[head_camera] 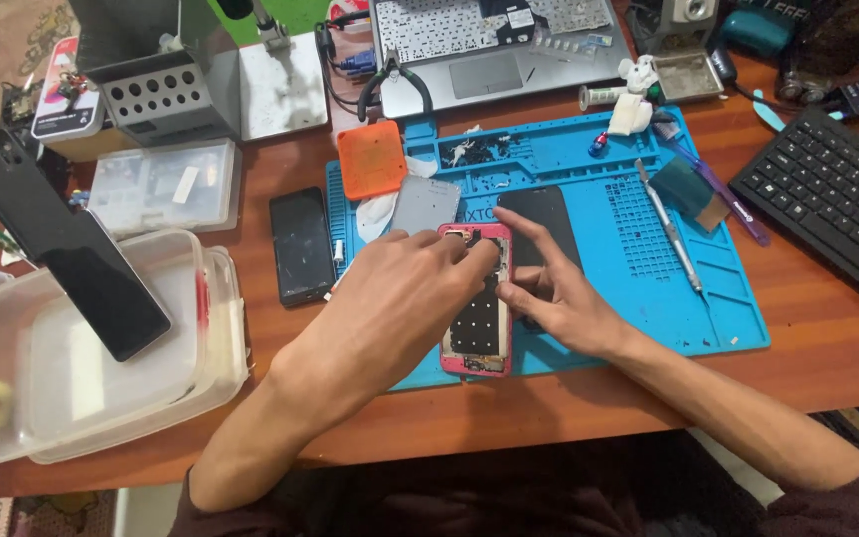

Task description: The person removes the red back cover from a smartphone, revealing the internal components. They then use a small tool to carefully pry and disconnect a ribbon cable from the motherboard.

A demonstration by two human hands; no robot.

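We worked inside the opened pink phone [477, 316] (back off): left hand [390, 298] fingertips pinched at its top, right hand [559, 293] fingers spread, steadying; lifting the part needed care.

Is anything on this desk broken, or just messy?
The pink phone on the blue mat lies opened, its back off and insides bare, under the left hand and right hand. The laptop behind is missing many keys. A black phone leans askew over the plastic tubs.
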